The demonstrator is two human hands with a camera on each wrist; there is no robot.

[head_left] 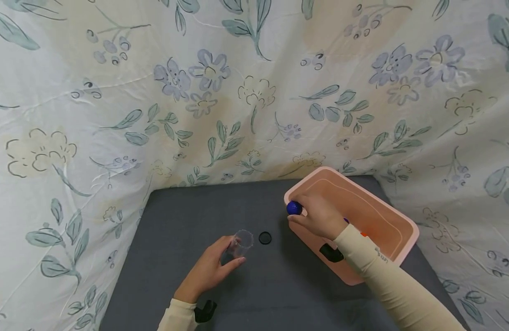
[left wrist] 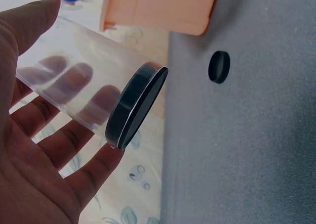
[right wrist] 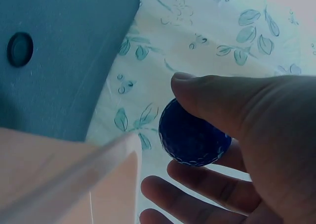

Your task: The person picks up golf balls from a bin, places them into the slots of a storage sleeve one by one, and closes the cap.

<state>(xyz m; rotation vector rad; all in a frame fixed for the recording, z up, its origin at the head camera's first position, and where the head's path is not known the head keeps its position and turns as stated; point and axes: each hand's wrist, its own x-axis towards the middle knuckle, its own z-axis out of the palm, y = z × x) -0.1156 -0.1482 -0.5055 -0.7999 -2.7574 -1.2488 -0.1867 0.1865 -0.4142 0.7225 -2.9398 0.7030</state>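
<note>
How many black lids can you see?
2. One black lid closes the end of the clear tube that the left hand holds. The other lid lies loose on the grey table, between the tube and the pink bin.

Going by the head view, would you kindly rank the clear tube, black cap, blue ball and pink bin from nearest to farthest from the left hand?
1. Clear tube, held in the left hand.
2. Black cap, just right of the tube on the mat.
3. Blue ball, in the right hand.
4. Pink bin, far right.
</note>
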